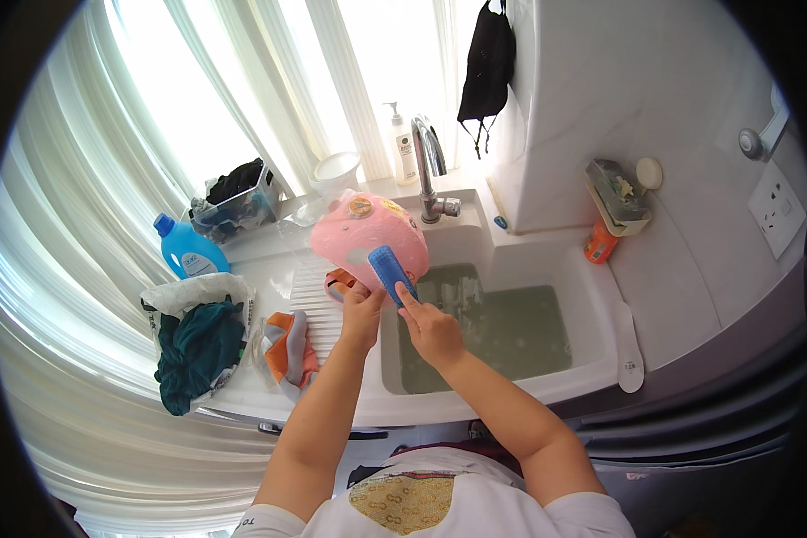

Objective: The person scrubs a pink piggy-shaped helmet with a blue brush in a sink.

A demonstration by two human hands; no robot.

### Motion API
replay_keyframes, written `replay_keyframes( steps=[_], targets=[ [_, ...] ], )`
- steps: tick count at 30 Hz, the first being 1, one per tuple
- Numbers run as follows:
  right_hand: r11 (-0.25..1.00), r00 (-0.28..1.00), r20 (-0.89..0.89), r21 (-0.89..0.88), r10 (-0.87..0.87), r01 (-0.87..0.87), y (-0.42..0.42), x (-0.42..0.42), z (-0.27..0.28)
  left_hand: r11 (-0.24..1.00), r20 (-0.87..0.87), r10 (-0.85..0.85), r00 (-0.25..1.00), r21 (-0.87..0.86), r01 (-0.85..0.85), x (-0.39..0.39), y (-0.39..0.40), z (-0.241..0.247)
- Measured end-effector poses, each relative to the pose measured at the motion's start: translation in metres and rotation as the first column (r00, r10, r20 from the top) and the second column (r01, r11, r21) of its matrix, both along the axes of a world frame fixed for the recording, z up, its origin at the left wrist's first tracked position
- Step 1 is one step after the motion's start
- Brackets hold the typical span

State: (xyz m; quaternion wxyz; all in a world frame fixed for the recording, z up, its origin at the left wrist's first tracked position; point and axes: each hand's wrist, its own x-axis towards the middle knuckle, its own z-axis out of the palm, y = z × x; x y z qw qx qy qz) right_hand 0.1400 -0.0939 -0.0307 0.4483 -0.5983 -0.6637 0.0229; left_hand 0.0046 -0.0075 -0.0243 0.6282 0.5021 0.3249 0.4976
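Note:
A pink helmet-like shell (pixel 376 225) with stickers and soapy streaks is tilted over the ribbed draining area and the sink's left edge. My left hand (pixel 363 313) grips its lower rim. In my right hand (pixel 434 329) is a blue brush (pixel 391 272), lying against the lower part of the pink shell. An orange and grey padded liner (pixel 289 350) rests on the ribbed area left of my left forearm; another orange and grey piece (pixel 339 282) shows under the shell. Murky water (pixel 524 329) stands in the white sink basin.
Behind the basin rises a chrome faucet (pixel 429 168), beside a pump bottle (pixel 405 151). To the left are a blue detergent bottle (pixel 191 252), a clear bin of cloths (pixel 239 202) and a bag (pixel 202 286) with dark green cloth. An orange container (pixel 600 242) stands right of the basin.

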Motion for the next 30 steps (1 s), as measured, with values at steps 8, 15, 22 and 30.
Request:
replay_keyframes(
  steps=[8,15,22,30],
  targets=[
    [0.991,0.994,-0.105,0.123,-0.034,0.047,0.001,0.004,0.001,0.995,-0.075,0.099,0.992,-0.016,-0.1,-0.006,0.008,0.016],
    [0.981,0.998,0.048,0.189,-0.044,0.035,-0.005,-0.002,0.003,0.947,0.327,0.288,0.9,-0.24,-0.216,-0.005,-0.002,0.077],
    [0.973,0.995,-0.002,0.208,-0.104,0.102,0.011,-0.002,0.019,0.943,0.325,0.294,0.899,-0.253,-0.217,-0.016,0.008,0.074],
    [0.99,0.991,0.136,0.136,0.006,-0.025,-0.02,-0.003,-0.016,0.923,0.306,0.329,0.893,-0.302,-0.236,-0.007,0.012,0.082]
  ],
)
